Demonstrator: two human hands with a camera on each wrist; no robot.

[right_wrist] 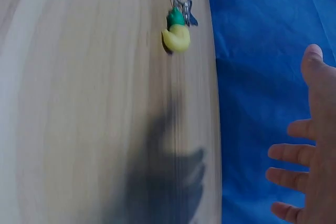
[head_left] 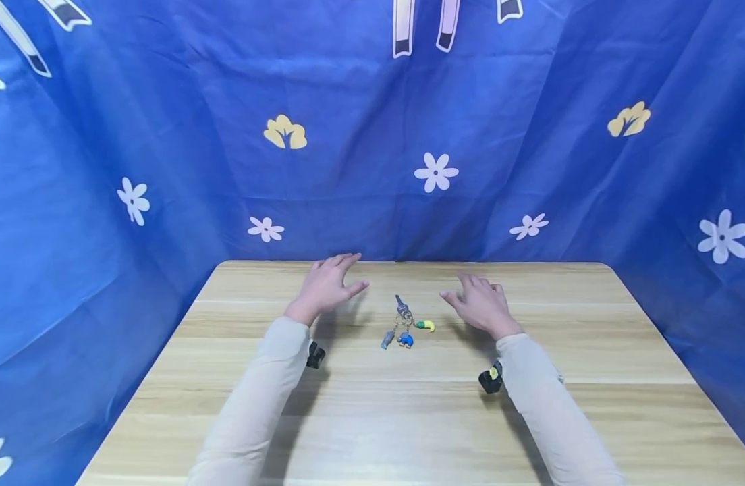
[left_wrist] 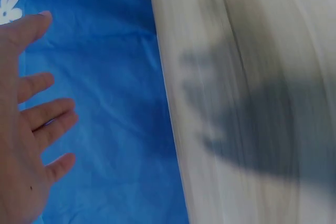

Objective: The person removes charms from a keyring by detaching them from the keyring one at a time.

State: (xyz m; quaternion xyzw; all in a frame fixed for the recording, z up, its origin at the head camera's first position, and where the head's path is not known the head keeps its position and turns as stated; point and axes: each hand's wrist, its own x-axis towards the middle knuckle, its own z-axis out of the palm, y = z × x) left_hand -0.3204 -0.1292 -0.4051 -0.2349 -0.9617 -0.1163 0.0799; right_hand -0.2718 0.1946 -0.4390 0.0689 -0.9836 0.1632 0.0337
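Note:
A key [head_left: 400, 304] lies on the table joined by metal rings [head_left: 404, 317] to several small charms. One charm is yellow and green [head_left: 426, 325], one is blue with orange bits [head_left: 405, 339], and one is grey-blue [head_left: 387, 339]. My left hand [head_left: 326, 287] hovers over the table to the left of the keys, fingers spread and holding nothing. To their right, my right hand [head_left: 482, 304] is held above the wood with its thumb toward the yellow charm. In the right wrist view, the yellow charm [right_wrist: 177, 38] lies apart from the right hand [right_wrist: 315, 145].
The light wooden table [head_left: 372, 418] has rounded far corners. Blue cloth [head_left: 360, 155] with printed flowers hangs close behind it and along both sides. A black wrist camera [head_left: 490, 378] is strapped under the right sleeve, another black device [head_left: 314, 355] under the left.

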